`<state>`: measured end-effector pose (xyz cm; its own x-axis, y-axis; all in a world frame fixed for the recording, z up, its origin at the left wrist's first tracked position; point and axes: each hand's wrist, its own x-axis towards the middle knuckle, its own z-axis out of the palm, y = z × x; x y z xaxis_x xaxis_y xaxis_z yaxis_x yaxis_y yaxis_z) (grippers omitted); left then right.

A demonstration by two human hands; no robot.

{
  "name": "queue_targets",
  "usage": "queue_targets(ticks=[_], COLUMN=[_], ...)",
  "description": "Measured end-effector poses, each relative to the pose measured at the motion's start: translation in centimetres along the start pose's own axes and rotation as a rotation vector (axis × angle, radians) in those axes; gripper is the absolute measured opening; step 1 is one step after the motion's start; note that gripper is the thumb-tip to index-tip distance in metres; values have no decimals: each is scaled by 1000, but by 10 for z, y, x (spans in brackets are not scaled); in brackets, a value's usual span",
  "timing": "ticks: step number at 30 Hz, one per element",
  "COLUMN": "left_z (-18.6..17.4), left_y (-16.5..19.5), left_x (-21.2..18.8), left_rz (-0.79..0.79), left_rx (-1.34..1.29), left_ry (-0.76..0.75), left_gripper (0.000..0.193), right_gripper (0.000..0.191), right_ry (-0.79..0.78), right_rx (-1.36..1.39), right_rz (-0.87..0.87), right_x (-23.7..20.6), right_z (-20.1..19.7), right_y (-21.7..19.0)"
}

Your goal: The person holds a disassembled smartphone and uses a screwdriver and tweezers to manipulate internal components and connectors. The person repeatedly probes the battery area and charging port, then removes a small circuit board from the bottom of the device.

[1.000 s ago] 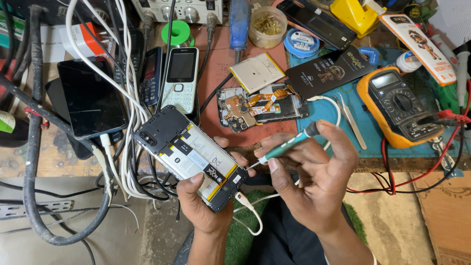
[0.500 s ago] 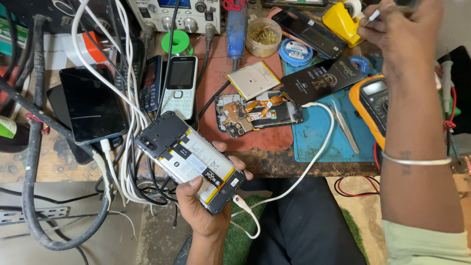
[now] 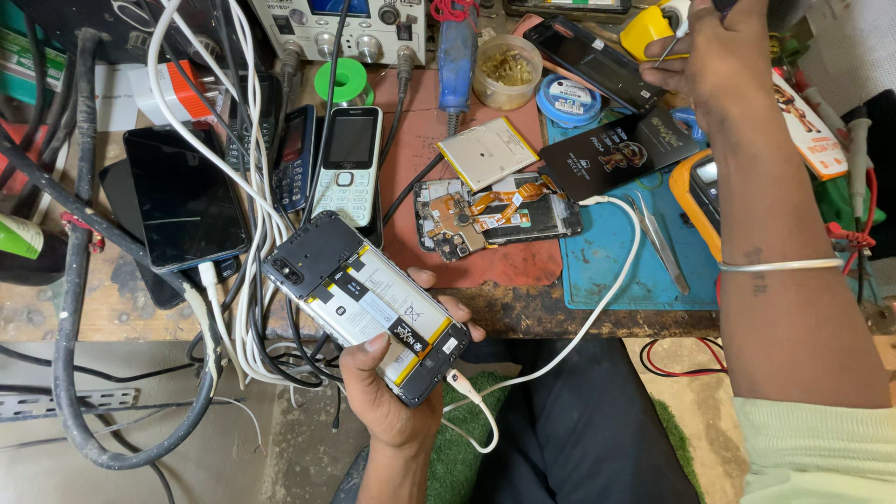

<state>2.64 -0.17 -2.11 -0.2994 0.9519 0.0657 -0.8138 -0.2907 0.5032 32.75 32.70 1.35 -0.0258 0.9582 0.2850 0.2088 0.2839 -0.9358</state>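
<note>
My left hand (image 3: pixel 392 401) grips an opened smartphone (image 3: pixel 364 303) with its back cover off, held tilted over the bench's front edge. Its white battery and black upper cover show. A white cable (image 3: pixel 597 308) is plugged into the phone's lower end and loops up onto the blue mat (image 3: pixel 616 275). My right hand (image 3: pixel 723 65) is stretched to the far right corner of the bench, fingers closed on a thin tool whose metal tip pokes out next to a yellow object (image 3: pixel 647 33). The tool's handle is hidden inside the hand.
A dismantled phone board (image 3: pixel 495 215) and a loose battery (image 3: pixel 485 151) lie mid-bench. Tweezers (image 3: pixel 658 238) rest on the mat beside an orange multimeter (image 3: pixel 700 196). A keypad phone (image 3: pixel 347 163), a black smartphone (image 3: pixel 182 196) and tangled white and black cables (image 3: pixel 247 243) crowd the left.
My right hand left the opened phone, where it held a teal-handled tool, and swung up to the bench's far right corner. The left hand kept the phone nearly still.
</note>
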Motion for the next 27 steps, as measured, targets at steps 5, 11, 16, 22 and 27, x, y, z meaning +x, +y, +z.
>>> queue_targets(ticks=[5, 11, 16, 22, 27], left_z=[0, 1, 2, 5, 3], left_y=[-1, -1, 3, 2, 3], left_x=[0, 0, -1, 1, -1], left_rz=[-2, -8, -27, -15, -44], left_rx=[5, -1, 59, 51, 66], left_ry=[8, 7, -72, -41, -50], left_gripper=[66, 66, 65, 64, 64], right_gripper=[19, 75, 79, 77, 76], right_ry=[15, -51, -233, -273, -299], right_rx=[-9, 197, 190, 233, 170], right_rz=[-235, -267, -308, -335, -407], right_x=[-65, -242, -295, -301, -302], right_z=[15, 97, 143, 143, 142], right_y=[-56, -120, -131, -124, -123])
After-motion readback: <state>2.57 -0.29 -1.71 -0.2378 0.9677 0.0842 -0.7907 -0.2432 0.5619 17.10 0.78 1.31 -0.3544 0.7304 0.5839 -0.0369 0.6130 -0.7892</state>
